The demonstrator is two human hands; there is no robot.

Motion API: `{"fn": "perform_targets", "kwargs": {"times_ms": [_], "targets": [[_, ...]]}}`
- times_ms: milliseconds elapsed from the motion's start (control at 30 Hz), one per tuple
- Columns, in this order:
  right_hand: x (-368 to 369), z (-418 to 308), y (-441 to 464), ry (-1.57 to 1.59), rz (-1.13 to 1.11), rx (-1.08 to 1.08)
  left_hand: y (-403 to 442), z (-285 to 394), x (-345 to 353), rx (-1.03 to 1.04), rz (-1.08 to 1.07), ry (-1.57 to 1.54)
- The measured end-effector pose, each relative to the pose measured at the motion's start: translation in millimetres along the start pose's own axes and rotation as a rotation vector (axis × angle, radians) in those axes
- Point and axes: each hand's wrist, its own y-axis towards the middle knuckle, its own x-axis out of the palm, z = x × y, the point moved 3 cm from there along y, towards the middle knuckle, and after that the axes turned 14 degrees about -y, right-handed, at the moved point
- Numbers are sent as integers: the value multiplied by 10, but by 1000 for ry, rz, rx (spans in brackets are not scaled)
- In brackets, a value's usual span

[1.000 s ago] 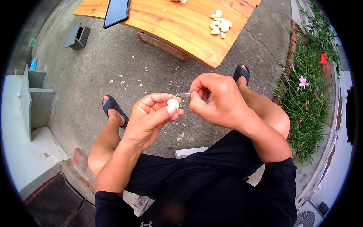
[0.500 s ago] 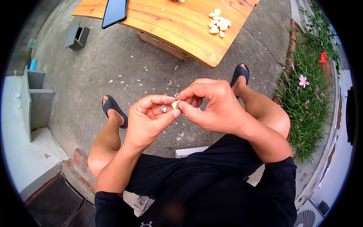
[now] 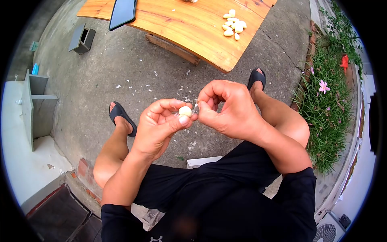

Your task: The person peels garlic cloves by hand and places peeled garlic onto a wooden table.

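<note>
A pale garlic clove (image 3: 185, 111) is gripped between the thumb and fingers of my left hand (image 3: 155, 125), its smooth side showing. My right hand (image 3: 227, 107), just to the right of it, pinches a thin, translucent piece of garlic skin (image 3: 196, 107) between thumb and forefinger. The two hands are close together above the ground, between my knees. On the right end of the wooden table (image 3: 189, 38) lies a small heap of peeled garlic cloves (image 3: 234, 25).
A dark tablet or phone (image 3: 123, 14) lies over the table's near edge. Skin scraps (image 3: 129, 87) litter the concrete. A grey box (image 3: 82, 39) stands at left; a grass bed with a pink flower (image 3: 323, 86) runs along the right. My sandalled feet flank the scraps.
My right hand has drawn slightly away to the right with a bit of skin. The clove in my left hand now shows more of its bare, smooth surface.
</note>
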Motion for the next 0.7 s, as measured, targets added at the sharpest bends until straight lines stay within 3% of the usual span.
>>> {"fn": "perform_targets", "kwargs": {"times_ms": [400,500,700], "targets": [[-173,-21,59,-215,125,-183,2,2,-113,-169,52,-314],[-94,-77,33,-55,232,-254,3,-16,-98,-169,65,-293],[13,-107,-12,30,-22,-234,4,-46,-124,-144,56,-264]]}}
